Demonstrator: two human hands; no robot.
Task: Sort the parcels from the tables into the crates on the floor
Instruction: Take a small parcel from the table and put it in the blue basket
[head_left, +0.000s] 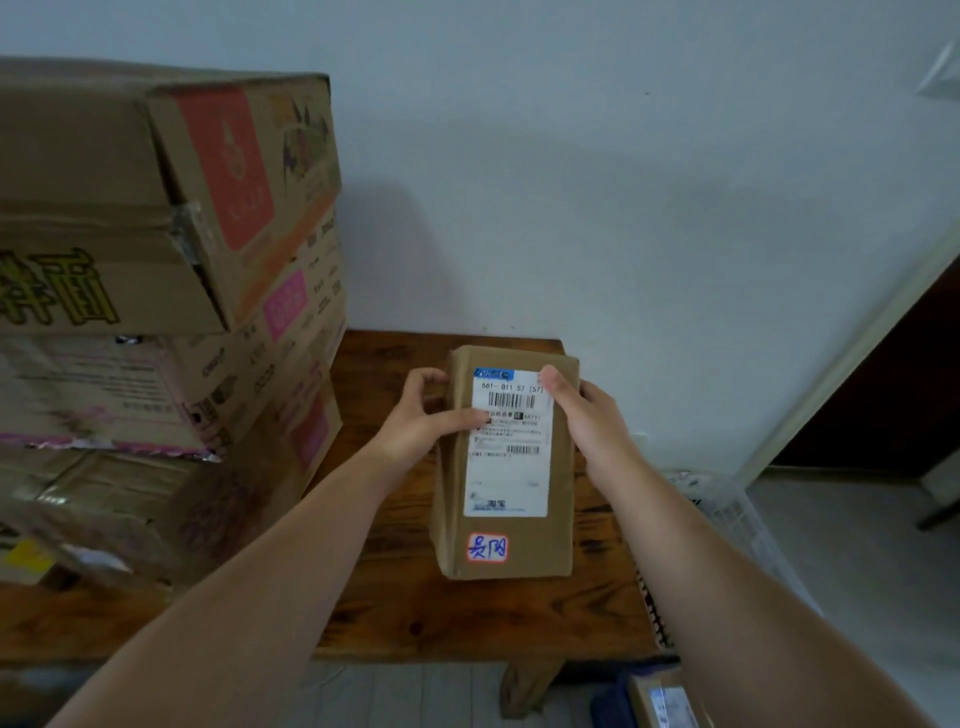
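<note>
both hands' grip holds the parcel (506, 462) (label up) above the table (415, 613).

We see a long brown cardboard parcel (506, 462) over the wooden tabletop (395, 597), running lengthwise away from us with its broad face up. A white label (506, 467) with barcodes covers most of that face, and a small red-edged sticker (487, 547) with blue handwriting sits by the near end. Our left hand (423, 415) grips its left edge and our right hand (582, 415) its right, both towards the far end. A second parcel (667, 701), brown and labelled, lies below the tabletop at bottom right.
</note>
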